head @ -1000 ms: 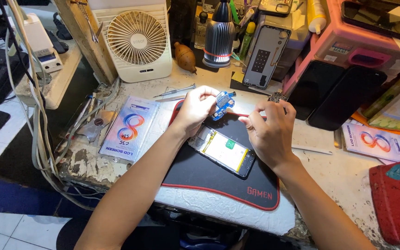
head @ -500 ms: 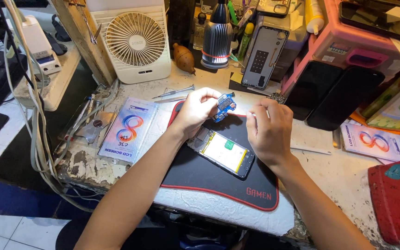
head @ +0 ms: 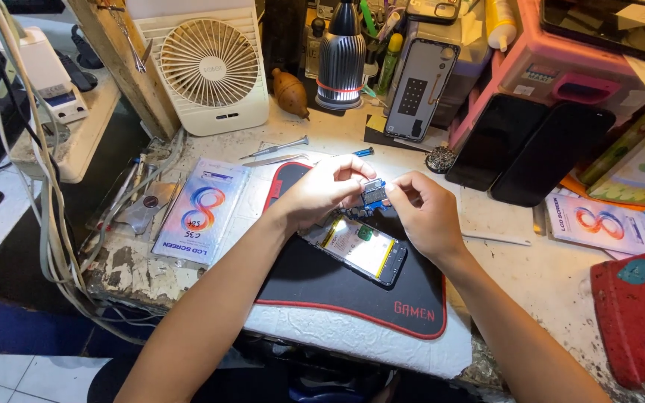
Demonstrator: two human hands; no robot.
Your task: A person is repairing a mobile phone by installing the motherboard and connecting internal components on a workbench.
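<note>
left hand (head: 321, 190): pinching small blue part (head: 372, 194) | right hand (head: 423, 213): fingertips gripping same part, above opened phone (head: 360, 250)

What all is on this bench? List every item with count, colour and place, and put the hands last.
small circuit part: 1, blue and grey, pinched between both hands above the mat
opened phone: 1, dark frame with pale inside, flat on the mat under the hands
mat: 1, black with red edge, front centre of the bench
screen packages: 2, white with a coloured numeral, one left of the mat, one far right
desk fan: 1, cream, back left
screwdriver: 1, silver, behind the mat
lamp: 1, ribbed grey, back centre
dark phones: 2, black, leaning at back right
red box: 1, right edge
left hand: 1, holding the part
right hand: 1, holding the part
</note>
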